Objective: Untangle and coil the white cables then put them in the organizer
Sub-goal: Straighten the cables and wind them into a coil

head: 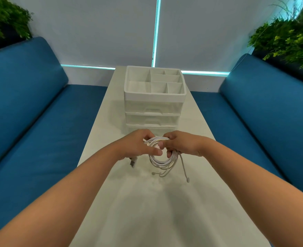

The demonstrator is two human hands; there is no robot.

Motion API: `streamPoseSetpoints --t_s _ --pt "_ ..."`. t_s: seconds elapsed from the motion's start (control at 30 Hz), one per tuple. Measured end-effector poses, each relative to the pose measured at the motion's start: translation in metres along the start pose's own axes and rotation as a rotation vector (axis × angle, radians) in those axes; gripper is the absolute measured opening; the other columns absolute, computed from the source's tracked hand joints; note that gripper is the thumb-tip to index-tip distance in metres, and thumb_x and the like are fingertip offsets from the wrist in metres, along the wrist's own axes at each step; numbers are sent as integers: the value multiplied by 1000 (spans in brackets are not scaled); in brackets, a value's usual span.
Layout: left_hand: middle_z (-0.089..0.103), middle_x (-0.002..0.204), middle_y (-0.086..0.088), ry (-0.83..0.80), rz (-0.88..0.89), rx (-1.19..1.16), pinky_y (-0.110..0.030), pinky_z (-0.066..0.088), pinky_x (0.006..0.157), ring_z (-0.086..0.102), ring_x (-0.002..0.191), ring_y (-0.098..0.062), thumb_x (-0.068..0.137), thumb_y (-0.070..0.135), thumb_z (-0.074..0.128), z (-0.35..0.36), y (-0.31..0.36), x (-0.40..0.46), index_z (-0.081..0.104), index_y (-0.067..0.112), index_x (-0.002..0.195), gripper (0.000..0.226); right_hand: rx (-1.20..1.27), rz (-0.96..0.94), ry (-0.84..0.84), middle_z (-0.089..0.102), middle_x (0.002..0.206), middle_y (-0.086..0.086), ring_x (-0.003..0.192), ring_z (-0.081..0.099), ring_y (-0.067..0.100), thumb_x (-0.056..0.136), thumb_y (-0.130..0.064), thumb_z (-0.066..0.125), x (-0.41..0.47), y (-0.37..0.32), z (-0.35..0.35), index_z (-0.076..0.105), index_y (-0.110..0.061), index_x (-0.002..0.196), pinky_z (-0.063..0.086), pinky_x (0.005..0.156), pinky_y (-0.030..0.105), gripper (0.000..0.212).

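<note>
A bundle of white cables point(162, 162) is looped into a rough coil just above the white table point(147, 202). My left hand point(138, 145) grips the coil's upper left side and my right hand point(182, 144) pinches its upper right. A USB plug point(133, 162) hangs below my left hand. Two thin cable ends point(185, 172) dangle from the coil toward the tabletop. The white organizer point(155, 97) stands behind my hands, with several open compartments on top and two shut drawers below.
Blue sofas point(31, 113) flank the narrow table on both sides. Green plants point(289, 38) stand at the back corners. A white wall with a lit teal strip runs behind the organizer.
</note>
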State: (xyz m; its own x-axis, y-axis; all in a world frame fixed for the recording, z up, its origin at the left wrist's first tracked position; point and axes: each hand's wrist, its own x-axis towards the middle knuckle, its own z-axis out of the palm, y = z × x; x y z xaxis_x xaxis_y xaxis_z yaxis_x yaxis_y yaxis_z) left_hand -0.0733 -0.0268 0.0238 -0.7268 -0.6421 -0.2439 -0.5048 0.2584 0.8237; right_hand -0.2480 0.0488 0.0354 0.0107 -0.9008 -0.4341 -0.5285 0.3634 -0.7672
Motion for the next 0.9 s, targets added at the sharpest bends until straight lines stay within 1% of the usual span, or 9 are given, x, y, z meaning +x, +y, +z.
streamPoseSetpoints --t_s 0.07,0.13,0.23,0.33,0.43,0.53,0.6,0.7,0.9 --pt "62 95 2 19 -13 4 -20 41 58 55 73 -10 77 46 79 -6 3 0 60 21 109 45 52 22 23 52 70 2 62 58 10 97 -27 56 1 2 4 56 -10 90 42 58 19 19" --pt "61 87 3 -19 -19 79 -23 44 65 55 74 -11 90 44 66 -15 5 0 62 19 106 30 122 13 40 49 68 2 59 58 10 96 -27 57 3 3 5 54 -11 86 41 56 19 19" --pt "59 83 3 -58 -32 197 -29 44 74 53 79 -15 102 36 47 -24 9 1 64 17 100 25 195 -26 79 51 69 7 54 59 11 95 -22 59 7 0 7 57 -8 86 45 64 28 17" --pt "59 84 7 -75 -53 342 -28 41 69 50 73 -13 104 34 41 -30 12 -1 60 18 97 26 227 -59 133 48 62 5 50 53 13 93 -19 61 10 -3 7 58 -5 85 53 76 40 17" --pt "68 94 -6 -118 -102 524 -28 42 62 54 70 -18 103 31 41 -37 10 -1 62 12 102 28 210 -67 171 43 60 4 48 48 13 93 -16 60 10 -6 6 59 -3 87 56 67 35 15" --pt "71 93 -13 -89 -106 532 -29 44 63 56 69 -21 100 29 47 -43 9 0 66 11 96 26 154 -61 196 41 62 4 47 46 13 93 -15 60 9 -7 6 59 -2 92 54 58 28 14" --pt "69 82 -9 -19 -71 370 -29 46 66 57 66 -19 98 31 55 -44 9 -1 69 13 88 25 143 -55 238 41 62 5 48 46 14 93 -15 59 10 -7 5 59 -2 91 53 58 28 14" --pt "70 75 -3 11 -51 -33 -28 51 74 61 69 -17 95 28 63 -43 6 -3 75 10 91 21 117 -54 277 44 61 4 49 47 16 93 -17 60 10 -7 1 60 -3 90 49 63 34 14" --pt "69 92 -14 62 -136 -645 -22 60 70 63 73 -16 88 12 69 -30 6 -4 72 -4 104 22 84 -56 298 50 62 6 53 49 17 94 -20 59 12 -8 0 62 -3 94 43 61 32 17"
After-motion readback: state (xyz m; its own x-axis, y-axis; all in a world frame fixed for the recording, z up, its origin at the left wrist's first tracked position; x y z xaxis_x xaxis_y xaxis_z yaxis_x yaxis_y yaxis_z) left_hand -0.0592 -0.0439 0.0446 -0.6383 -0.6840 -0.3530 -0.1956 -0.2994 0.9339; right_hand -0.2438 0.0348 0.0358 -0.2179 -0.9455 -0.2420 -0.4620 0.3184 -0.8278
